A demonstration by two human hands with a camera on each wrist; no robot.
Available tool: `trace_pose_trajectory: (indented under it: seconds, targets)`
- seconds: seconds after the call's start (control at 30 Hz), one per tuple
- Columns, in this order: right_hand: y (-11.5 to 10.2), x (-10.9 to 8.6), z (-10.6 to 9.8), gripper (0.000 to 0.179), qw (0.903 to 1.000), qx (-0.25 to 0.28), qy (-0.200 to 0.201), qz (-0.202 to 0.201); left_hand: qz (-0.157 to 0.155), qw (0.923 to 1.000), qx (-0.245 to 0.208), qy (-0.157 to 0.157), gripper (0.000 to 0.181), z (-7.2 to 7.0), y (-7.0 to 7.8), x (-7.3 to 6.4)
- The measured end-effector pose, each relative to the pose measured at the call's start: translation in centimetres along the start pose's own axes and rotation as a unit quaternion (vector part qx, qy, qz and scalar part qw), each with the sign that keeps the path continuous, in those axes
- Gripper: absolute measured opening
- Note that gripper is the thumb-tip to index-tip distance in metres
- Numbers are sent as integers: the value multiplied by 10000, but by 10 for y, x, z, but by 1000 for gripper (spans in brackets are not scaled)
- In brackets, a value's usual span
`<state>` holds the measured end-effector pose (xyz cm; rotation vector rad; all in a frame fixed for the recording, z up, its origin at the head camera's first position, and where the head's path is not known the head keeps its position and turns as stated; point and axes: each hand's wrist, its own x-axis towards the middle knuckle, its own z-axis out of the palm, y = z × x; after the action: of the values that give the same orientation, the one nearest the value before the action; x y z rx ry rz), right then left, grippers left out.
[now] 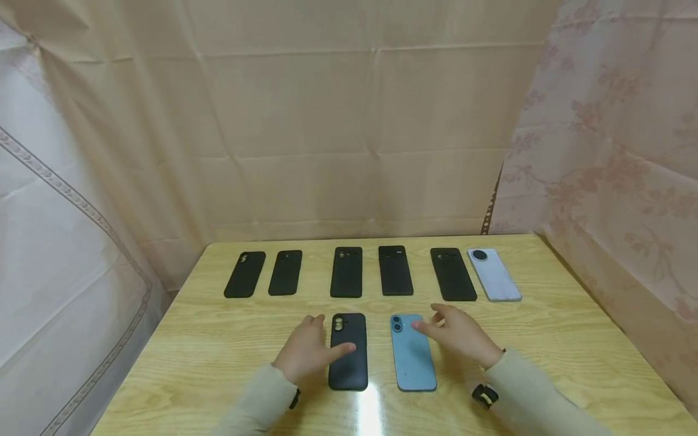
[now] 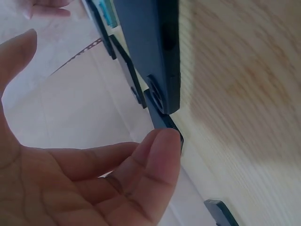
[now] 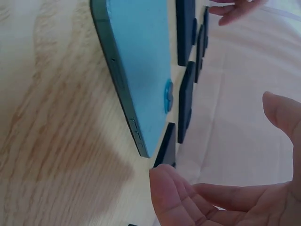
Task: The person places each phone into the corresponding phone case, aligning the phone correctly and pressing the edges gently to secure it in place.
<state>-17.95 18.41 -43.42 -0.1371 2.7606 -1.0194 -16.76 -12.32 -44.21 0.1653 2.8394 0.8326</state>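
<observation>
Nearest me on the wooden table, a dark phone case (image 1: 349, 369) lies back up, with a camera cutout in its top left corner. My left hand (image 1: 311, 351) is at its left side, thumb stretched over it; in the left wrist view the fingers (image 2: 162, 160) stand apart from the case (image 2: 150, 42). To the right lies a light blue phone (image 1: 414, 360), two lenses at its top left. My right hand (image 1: 460, 333) hovers by its upper right, thumb over it. A gap shows between the right fingers (image 3: 169, 193) and the phone (image 3: 141, 70) in the right wrist view.
Along the far side lie a black case (image 1: 245, 275), a black phone (image 1: 285, 275), another black case (image 1: 346, 275), another black phone (image 1: 396, 275), a third black case (image 1: 455, 278) and a pale lavender phone (image 1: 498, 278). Curtains (image 1: 349, 151) hang behind and beside the table (image 1: 185, 351).
</observation>
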Motion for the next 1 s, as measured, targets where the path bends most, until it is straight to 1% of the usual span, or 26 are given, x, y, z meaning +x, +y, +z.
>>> trace_pose_trajectory:
  seconds: [0.1,0.23,0.3,0.4,0.47,0.53,0.6,0.7,0.9,1.0]
  targets:
    - [-2,2,5,88,9996,-259,-71,-41,74,9998,205,15,99,3,1,1]
    - [-3,6,13,90,9982,-587,-85,-6,81,9994,339,8,100,8,4,2]
    - [-4,8,17,80,9968,-791,-130,-40,111,9990,429,28,100,11,5,2]
    - [-3,10,23,77,9939,-1083,-136,-126,246,9976,646,102,100,16,6,4]
    - [-4,11,26,80,9921,-1237,-161,-138,328,9961,806,147,99,20,7,5]
    - [-5,12,28,92,9914,-1301,-150,-89,375,9947,944,184,100,23,9,6]
    - [-6,12,29,98,9904,-1367,-195,-53,340,9941,1012,196,101,26,10,8]
    - [-8,12,31,101,9892,-1449,-239,-3,245,9931,1119,231,103,30,13,9]
    - [-11,15,37,96,9883,-1487,-308,151,-51,9917,1250,305,107,37,17,14]
    - [-14,15,40,93,9860,-1631,-315,143,-131,9904,1342,312,108,40,18,15]
